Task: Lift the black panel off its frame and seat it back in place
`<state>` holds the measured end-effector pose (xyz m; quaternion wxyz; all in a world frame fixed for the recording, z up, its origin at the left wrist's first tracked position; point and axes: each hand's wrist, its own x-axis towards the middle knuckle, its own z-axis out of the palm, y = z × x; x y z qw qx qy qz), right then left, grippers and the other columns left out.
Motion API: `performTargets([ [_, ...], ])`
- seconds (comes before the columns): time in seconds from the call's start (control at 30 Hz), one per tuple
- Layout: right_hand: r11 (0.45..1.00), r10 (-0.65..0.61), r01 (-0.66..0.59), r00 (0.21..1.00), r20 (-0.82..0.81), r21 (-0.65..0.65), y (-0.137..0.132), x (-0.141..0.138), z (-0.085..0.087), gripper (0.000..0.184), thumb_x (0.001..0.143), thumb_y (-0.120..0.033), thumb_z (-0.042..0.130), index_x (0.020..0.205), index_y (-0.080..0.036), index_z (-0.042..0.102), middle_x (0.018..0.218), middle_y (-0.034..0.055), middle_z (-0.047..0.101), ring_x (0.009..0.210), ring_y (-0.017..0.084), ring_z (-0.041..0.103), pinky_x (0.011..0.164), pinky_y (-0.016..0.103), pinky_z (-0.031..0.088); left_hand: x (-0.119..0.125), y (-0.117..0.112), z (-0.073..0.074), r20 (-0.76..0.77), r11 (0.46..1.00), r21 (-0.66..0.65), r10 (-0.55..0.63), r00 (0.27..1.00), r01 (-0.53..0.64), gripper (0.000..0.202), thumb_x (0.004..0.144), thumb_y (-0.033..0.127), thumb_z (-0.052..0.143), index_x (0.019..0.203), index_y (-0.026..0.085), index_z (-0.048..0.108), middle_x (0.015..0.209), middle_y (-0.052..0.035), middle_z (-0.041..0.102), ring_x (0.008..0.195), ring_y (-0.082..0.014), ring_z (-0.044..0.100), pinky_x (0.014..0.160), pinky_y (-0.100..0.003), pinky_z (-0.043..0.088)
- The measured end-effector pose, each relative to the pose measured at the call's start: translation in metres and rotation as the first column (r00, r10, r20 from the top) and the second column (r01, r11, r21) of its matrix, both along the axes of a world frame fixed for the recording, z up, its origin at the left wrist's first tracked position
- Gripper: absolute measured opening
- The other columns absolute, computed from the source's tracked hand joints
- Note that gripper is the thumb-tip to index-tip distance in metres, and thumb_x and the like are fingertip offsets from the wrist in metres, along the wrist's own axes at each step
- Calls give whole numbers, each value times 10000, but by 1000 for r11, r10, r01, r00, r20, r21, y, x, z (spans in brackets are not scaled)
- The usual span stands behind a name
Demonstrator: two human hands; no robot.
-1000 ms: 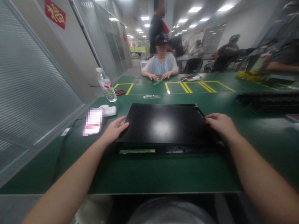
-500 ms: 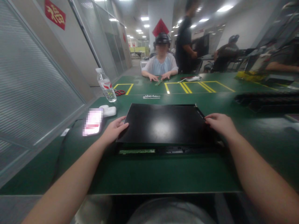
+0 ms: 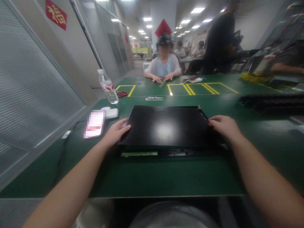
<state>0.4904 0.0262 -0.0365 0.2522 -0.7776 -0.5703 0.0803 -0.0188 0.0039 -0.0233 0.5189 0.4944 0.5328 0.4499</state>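
Standing person point(image 3: 219, 42) seen shifted rightward; black panel point(image 3: 152, 122) pinched at side edges, between left grip point(image 3: 117, 131) and right grip point(image 3: 224, 127).

frame point(image 3: 190, 152) mostly hidden beneath panel point(image 3: 166, 125), standing person point(image 3: 219, 41) blurred

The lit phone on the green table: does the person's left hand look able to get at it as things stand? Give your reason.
Probably yes: the phone lies close to the left hand, with nothing visible between them, though that hand would likely have to release the black panel first.
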Motion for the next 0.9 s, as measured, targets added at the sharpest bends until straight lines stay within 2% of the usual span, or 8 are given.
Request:
performTargets([
  [0.1,998,-41,38,998,-49,-58,0,-2,2,300,847,-347,668,1047,-255,871,893,99,819,833,297,776,821,409,601,1,-1,1,-9,1000,0,3,1000,-3,907,817,274,909,1603,49,515,1049,-156,876,956,-305,850,795,-340,657],
  [0.4,994,-65,58,995,-77,-87,-2,-6,6,300,857,-334,665,1061,-251,869,947,107,827,855,299,781,837,415,601,1,0,1,-34,1000,4,11,999,-10,825,855,252,880,1585,77,538,1036,-140,880,938,-295,852,820,-359,669],
  [0.63,996,-54,51,997,-56,-68,0,-4,3,313,842,-351,659,1057,-256,866,926,95,826,841,285,773,841,409,599,0,-1,1,-34,1000,-5,-1,999,0,775,876,229,863,1576,103,555,994,-119,882,842,-271,849,786,-350,675],
  [0.9,1000,6,-7,1000,-20,-28,2,1,-1,308,828,-351,647,1028,-261,865,890,90,820,820,278,764,788,394,606,4,-3,5,-70,999,-19,37,997,-39,717,933,153,801,1597,100,535,998,-119,883,873,-262,854,828,-346,685],
])
